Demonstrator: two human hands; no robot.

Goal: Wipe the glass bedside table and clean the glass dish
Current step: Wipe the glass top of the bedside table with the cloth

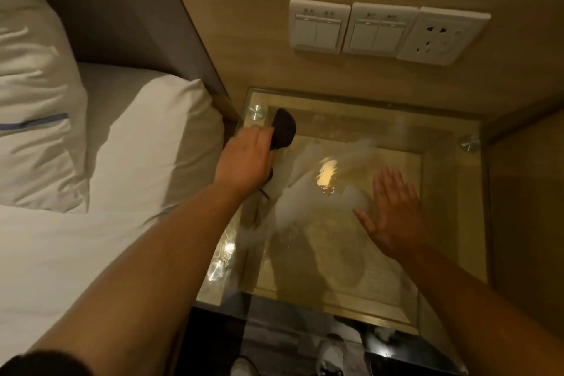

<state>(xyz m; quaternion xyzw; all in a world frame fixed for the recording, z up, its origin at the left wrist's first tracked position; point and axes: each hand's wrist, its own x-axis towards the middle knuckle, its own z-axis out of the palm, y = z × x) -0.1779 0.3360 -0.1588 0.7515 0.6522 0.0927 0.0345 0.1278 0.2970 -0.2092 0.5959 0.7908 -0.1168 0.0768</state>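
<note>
Square glass-topped bedside table [442, 137] set against the tan wood wall panel [244, 40], just beside the white-sheeted bed [91, 223], smeared with pale wet streaks mid-top, so wiping judged under way. Left hand [244, 162] at the far left corner, fingers clenched around a dark crumpled cloth [283, 131] pressed to the glass beside the round metal stud [257, 112], probably to reach that corner. Right hand [393, 210] flat near the right edge, fingers released and spread, likely bracing. No glass dish visible anywhere.
</note>
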